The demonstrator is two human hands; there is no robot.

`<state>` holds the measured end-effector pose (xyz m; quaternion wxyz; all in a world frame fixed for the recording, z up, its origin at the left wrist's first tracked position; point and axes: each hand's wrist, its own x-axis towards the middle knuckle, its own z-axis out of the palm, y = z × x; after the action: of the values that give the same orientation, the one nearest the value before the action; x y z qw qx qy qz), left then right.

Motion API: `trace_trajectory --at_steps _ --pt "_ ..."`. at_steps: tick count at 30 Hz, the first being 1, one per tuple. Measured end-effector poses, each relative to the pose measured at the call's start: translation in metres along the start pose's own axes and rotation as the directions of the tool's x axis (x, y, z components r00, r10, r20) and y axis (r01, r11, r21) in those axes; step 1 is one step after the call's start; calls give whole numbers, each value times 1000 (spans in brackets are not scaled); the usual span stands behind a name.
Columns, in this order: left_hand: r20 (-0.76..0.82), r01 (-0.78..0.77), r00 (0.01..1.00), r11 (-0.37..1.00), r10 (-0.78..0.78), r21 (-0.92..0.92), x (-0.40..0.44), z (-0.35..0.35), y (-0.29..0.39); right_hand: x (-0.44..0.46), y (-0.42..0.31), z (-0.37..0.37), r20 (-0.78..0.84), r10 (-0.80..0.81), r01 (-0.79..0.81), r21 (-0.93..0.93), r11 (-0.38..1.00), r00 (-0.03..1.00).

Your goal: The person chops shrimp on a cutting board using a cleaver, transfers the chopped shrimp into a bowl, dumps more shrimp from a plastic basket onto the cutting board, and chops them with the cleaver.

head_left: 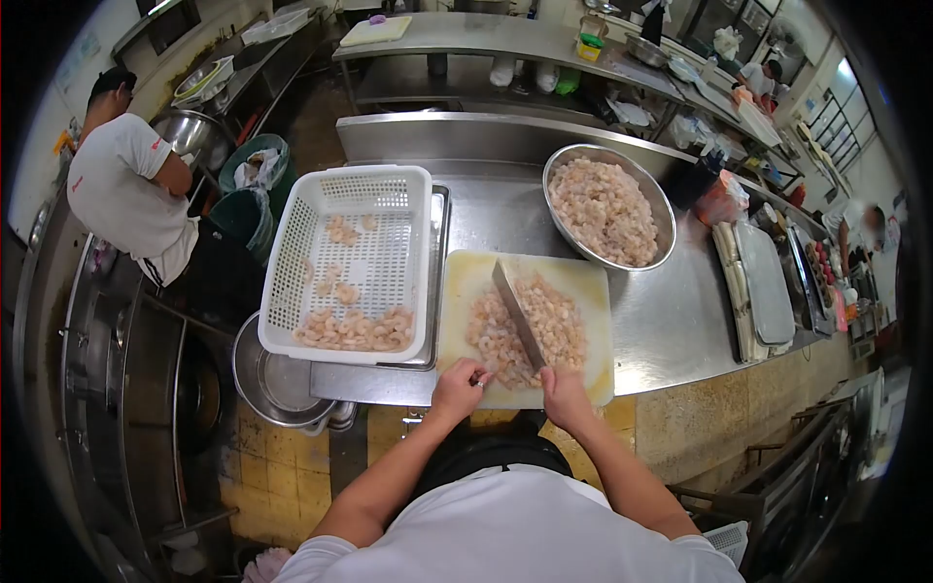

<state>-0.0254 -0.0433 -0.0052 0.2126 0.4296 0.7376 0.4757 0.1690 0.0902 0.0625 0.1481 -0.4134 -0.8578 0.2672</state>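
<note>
Fisheye view, moderately lit; black vignetting fills the corners and outer lines bow. Glare whitens the surface (680, 316) beside the board (598, 282); the knife (519, 316) shows clear outlines, the far right hazy.

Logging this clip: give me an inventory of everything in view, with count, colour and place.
Knife: one, grey, over the chopped shrimp
Chopped shrimp: one pile, pale pink, on the cutting board
Cutting board: one, off-white, on the counter
Basket: one, white, left of the board, some shrimp inside
Bowl: one, silver, beyond the board, heaped with shrimp
Counter: one, silver, before the person
Green bins: two, dark green, beyond the basket
Other people: at least three, light tops, left and far right
Background clutter: too small to count
Hands: two, bare; left hand at the board's near edge, right hand gripping the knife
</note>
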Motion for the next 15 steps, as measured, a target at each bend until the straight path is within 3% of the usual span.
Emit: trace_trajectory --at_steps 6,9,12,15 --pt "-31 -20 999 999 18 -42 0 5 -9 5 -29 -39 119 206 -218 97 971 971" --pt "-22 3 1000 999 -4 -31 1 5 -4 0 -34 -36 52 130 -135 90 987 990" --pt "3 1 1000 1000 -1 2 0 1 -1 0 -8 -1 87 116 -120 42 992 990" --pt "-11 -21 1000 1000 21 -2 -2 4 -7 7 -23 -23 123 185 -196 78 978 975"
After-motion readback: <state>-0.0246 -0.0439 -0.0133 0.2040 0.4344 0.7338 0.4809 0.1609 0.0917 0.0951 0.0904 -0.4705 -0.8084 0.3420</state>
